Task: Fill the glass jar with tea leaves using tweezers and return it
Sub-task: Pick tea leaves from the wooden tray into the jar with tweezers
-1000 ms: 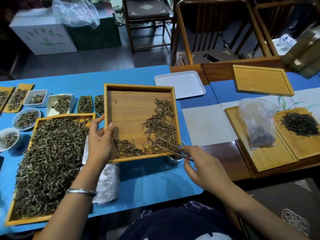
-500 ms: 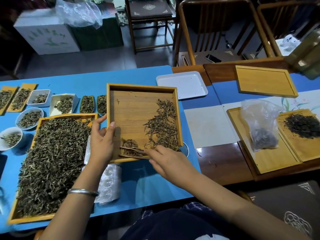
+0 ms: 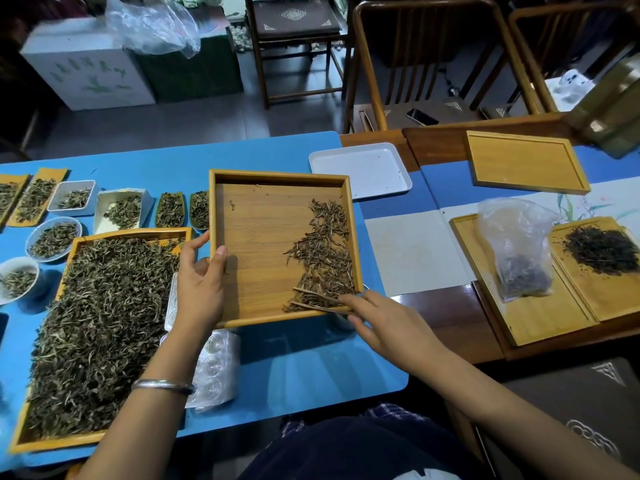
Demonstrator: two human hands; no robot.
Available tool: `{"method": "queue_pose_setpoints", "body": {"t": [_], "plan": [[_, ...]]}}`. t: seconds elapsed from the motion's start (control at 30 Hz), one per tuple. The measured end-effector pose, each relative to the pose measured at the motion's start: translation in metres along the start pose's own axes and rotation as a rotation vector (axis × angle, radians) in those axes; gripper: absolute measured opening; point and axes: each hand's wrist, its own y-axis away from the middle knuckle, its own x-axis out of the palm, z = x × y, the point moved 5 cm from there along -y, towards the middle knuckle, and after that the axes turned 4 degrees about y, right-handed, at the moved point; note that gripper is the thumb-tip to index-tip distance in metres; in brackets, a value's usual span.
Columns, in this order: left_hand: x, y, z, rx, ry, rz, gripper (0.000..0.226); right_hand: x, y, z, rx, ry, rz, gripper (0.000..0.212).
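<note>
Centrally, we see the blue table point(image 3: 294, 368) filling the lower left and middle of the frame. At its left edge lies the big wooden tray point(image 3: 20, 441), heaped with loose tea. Right of it, in the middle of the frame, sits the square wooden tray point(image 3: 263, 237); its near edge appears raised off the table. The tea leaves point(image 3: 325, 258) lie along the right side of this tray, bunched toward its lower right corner.

We find the left hand point(image 3: 201, 289) gripping the square tray at its left wall: the thumb is hooked over the rim onto the tray floor and the fingers curl behind the wall. A metal bangle point(image 3: 162, 385) circles that wrist. The right hand point(image 3: 388, 327) sits at the tray's lower right corner and pinches the tweezers point(image 3: 318, 301) between thumb and fingers. The two tweezer arms stand slightly apart and point left across the heap of leaves.

The glass jar point(image 3: 341, 322) is just below the tray's lower right corner, mostly hidden by the tray and the right hand; we cannot tell how full it is.

A white tray point(image 3: 360, 168) lies above and to the right of the square tray. A clear plastic bag point(image 3: 516, 251) of dark tea rests on a wooden board at the right of the frame. Small dishes point(image 3: 53, 237) of tea line the far left.
</note>
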Motion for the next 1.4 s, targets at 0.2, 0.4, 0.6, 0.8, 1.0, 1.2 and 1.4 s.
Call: {"method": "queue_pose_setpoints", "body": {"t": [0.2,0.4,0.6,0.8,1.0,1.2,1.4], "plan": [[-0.001,0.001,-0.001,-0.012,-0.002,-0.015,0.024,-0.003,0.015,-0.018,0.062,0.044,-0.001,0.038],[0.0,0.0,0.0,-0.019,-0.005,-0.012,0.024,-0.007,0.029,-0.033,0.129,0.028,0.001,0.039],[0.002,0.003,-0.005,-0.02,-0.016,-0.021,0.026,-0.012,0.036,-0.041,0.163,0.04,0.014,0.038],[0.003,0.005,-0.01,0.005,-0.076,-0.029,0.032,-0.016,0.048,-0.047,0.187,0.04,0.029,0.039],[0.003,0.006,-0.012,0.0,-0.091,-0.037,0.033,-0.016,0.057,-0.049,0.227,-0.047,-0.002,0.032],[0.003,0.006,-0.012,-0.005,-0.083,-0.029,0.033,-0.025,0.064,-0.05,0.284,0.001,-0.082,0.024],[0.004,0.004,-0.01,0.006,-0.061,-0.024,0.028,-0.043,0.047,-0.034,0.245,0.054,-0.244,0.023]]}}
